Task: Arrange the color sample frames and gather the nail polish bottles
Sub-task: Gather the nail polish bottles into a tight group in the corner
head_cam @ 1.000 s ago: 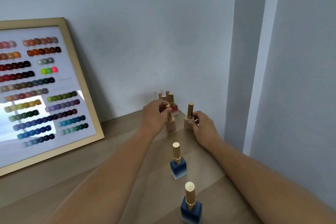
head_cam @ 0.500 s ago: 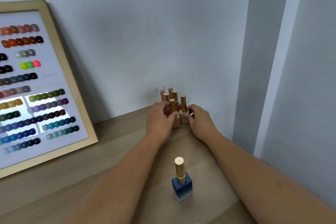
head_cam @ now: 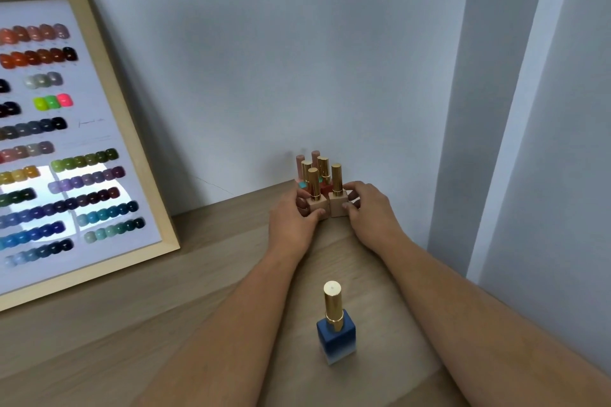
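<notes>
The left hand [head_cam: 292, 220] curls its fingers round a matte beige square bottle [head_cam: 316, 207]. The right hand [head_cam: 370, 213] pinches a second beige bottle [head_cam: 338, 205] that touches the first, and both carry upright gold cylinder caps. Just behind them, a tight cluster of bottles [head_cam: 322, 172] stands against the wall [head_cam: 297, 59]. A blue square bottle [head_cam: 336, 339] stands well apart and nearer on the wood-grain table [head_cam: 165, 324]. A pale wooden sample frame [head_cam: 132, 142] leans at the left.

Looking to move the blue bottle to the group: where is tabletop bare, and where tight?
Bare tabletop lies between the sample frame and the left hand, and between the blue bottle and the hands. Crowded: the bottle cluster at the wall, gripped by that hand and the right hand.
</notes>
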Demonstrator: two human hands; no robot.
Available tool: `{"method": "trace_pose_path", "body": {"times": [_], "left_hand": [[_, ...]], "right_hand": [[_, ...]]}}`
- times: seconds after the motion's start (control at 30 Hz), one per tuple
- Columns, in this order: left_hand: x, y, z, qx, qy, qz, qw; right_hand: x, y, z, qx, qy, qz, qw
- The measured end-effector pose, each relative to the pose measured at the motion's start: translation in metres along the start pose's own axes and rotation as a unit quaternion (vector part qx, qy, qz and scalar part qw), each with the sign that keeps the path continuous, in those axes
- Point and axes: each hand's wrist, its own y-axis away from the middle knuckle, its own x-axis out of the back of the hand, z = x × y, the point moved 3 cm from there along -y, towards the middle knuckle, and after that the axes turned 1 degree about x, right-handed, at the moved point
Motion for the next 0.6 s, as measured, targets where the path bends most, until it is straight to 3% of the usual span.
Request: {"method": "trace_pose_path", "body": {"times": [0.6], "left_hand": [[-0.005, -0.006, 0.001, 0.0, -0.04, 0.016, 0.999]], "right_hand": [[-0.012, -0.013, -0.002, -0.01, 0.034, -0.01, 0.999]]}}
